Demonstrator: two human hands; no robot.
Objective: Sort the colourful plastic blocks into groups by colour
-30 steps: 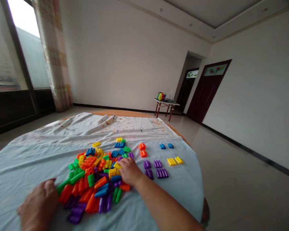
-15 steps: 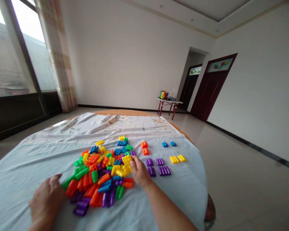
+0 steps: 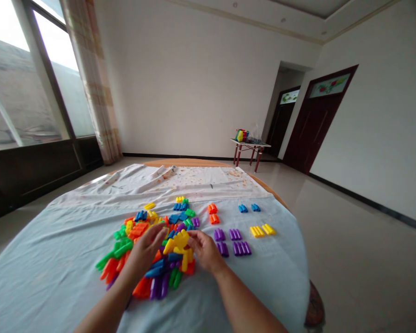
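A heap of plastic building blocks in orange, green, purple, blue and yellow lies on the light blue cloth [image 3: 72,240]. My right hand [image 3: 208,252] is at the heap's right side, thumb and fingers closed on a yellow block [image 3: 180,239]. Over the middle of the heap is my left hand [image 3: 149,245], its thumb and fingers apart near small blocks; its fingertips are partly hidden. Below the held piece, another yellow block [image 3: 185,261] rests on the heap. Green blocks [image 3: 114,252] and orange blocks [image 3: 109,270] show to the left of my left forearm.
Right of the heap lie sorted groups: orange blocks [image 3: 213,213], purple blocks [image 3: 241,248], blue blocks [image 3: 248,208] and yellow blocks [image 3: 262,231]. A white patterned cloth [image 3: 201,178] covers the round table's far part. A small side table [image 3: 251,144] stands beyond, bearing bags.
My left hand has moved right from the heap's left edge to over its middle. My right hand keeps hold of the yellow block. The view has shifted slightly.
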